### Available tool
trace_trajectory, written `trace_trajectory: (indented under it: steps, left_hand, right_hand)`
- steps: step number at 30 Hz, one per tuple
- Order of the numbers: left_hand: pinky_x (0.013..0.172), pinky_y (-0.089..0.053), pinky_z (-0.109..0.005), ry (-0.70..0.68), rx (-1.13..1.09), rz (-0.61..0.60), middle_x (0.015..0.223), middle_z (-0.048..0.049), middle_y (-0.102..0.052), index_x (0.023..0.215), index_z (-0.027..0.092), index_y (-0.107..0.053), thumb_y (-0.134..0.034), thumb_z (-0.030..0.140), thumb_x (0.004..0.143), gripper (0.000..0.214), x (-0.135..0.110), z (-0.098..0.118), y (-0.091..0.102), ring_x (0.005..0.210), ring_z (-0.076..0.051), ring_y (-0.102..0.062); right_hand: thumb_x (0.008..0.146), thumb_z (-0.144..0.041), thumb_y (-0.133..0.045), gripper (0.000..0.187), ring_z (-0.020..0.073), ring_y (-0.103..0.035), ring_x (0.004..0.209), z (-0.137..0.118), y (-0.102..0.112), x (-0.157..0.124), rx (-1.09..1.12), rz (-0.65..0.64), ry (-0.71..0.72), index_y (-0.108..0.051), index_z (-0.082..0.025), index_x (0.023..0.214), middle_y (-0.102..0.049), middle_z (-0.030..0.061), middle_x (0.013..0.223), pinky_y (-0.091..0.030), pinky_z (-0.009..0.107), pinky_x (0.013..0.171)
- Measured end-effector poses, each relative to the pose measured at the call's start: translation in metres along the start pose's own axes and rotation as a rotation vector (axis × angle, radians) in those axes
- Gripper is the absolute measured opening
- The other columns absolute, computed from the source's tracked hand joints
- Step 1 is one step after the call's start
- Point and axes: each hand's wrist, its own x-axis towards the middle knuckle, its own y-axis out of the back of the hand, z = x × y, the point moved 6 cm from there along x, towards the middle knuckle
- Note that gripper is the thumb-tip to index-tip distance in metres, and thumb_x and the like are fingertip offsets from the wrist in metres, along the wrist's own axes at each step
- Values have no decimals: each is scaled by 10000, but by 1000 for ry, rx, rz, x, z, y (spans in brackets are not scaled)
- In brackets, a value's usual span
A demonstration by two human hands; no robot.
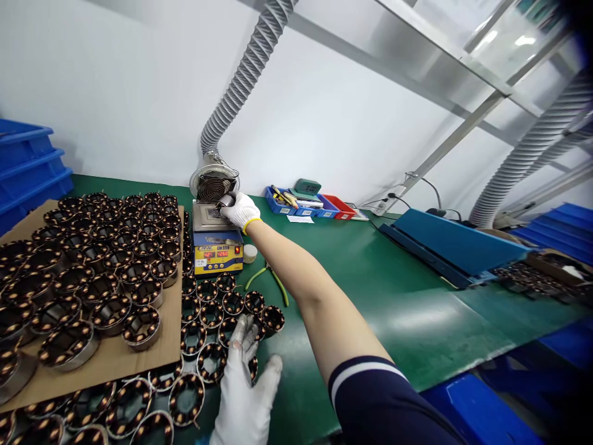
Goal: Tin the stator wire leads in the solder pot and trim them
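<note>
Above the flat metal top [202,217] of a small blue and yellow box [217,254], the fingers of my right hand [243,211] are closed on a grey metal piece [227,200], much of it hidden by my glove. I cannot tell whether the piece touches the top or is held just clear of it. Red digits glow on the front of the box, so I judge that it is switched on. A round vent [215,187] with a grey hose [248,62] stands just behind my glove.

My left hand [243,395] is nearer to me, thumb well apart from the other fingers, which reach over dark rings [273,318] on the green surface [352,266]. I see nothing gripped there, and cannot tell whether they touch. More rings stand on a cardboard sheet [169,334] to the left; the grey piece may be one of them. Green-handled pliers [280,289] lie near the box, beyond a white cup [250,254].

I take the step in hand to be work on that single piece at the box. My next move calls, I think, for a steady right wrist and a glove kept off the top, which is probably hot.
</note>
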Motion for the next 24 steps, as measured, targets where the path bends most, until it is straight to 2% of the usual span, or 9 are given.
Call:
trace_trajectory:
  steps: [3, 7, 12, 17, 21, 24]
  left_hand:
    - [1129, -357, -418, -3, 1, 18, 1509, -184, -335, 1485, 201, -196, -615, 436, 858, 790, -1, 2, 0, 1351, -276, -409]
    - [1134, -355, -401, 35, 3, -37, 1479, -177, -387, 1481, 202, -216, -646, 461, 834, 819, 1, -1, 0, 1355, -271, -405]
    - [1137, -351, -381, 67, -18, -54, 1523, -159, -319, 1463, 214, -252, -633, 479, 844, 774, 1, 0, 1, 1380, -255, -366]
    - [1146, -342, -386, 53, -19, -66, 1513, -138, -345, 1467, 235, -232, -627, 473, 855, 767, -1, 2, 1, 1374, -241, -374]
    - [1161, -321, -414, 29, 8, -84, 1516, -137, -332, 1463, 238, -225, -593, 485, 878, 734, -3, 9, -1, 1382, -238, -357]
    - [1155, -331, -415, 6, 32, -68, 1496, -134, -360, 1443, 238, -251, -573, 501, 885, 696, -3, 19, -2, 1367, -230, -378]
  right_hand:
    - [700, -311, -658, 504, 233, -630, 1021, -2, 2, -1, -2, 2, 4, -594, -196, 1187, -677, 37, 1078, -495, 290, 894]
    - [726, -320, -637, 504, 240, -625, 1039, -3, 8, 0, 12, 27, -7, -580, -199, 1211, -669, 41, 1097, -496, 300, 908]
    - [730, -317, -641, 494, 241, -632, 1016, -1, 6, 1, 4, 31, -6, -588, -196, 1207, -677, 42, 1065, -507, 298, 885]
    - [704, -302, -671, 524, 237, -633, 1017, 1, 6, -1, 21, 30, -31, -598, -200, 1213, -682, 36, 1061, -502, 285, 883]
    - [716, -302, -676, 502, 220, -629, 1008, -3, 24, -8, 124, 65, -30, -608, -181, 1198, -681, 31, 1046, -492, 284, 898]
    - [740, -308, -668, 434, 185, -635, 920, 0, 43, -27, 291, 68, -49, -628, -173, 1150, -678, 19, 993, -505, 280, 860]
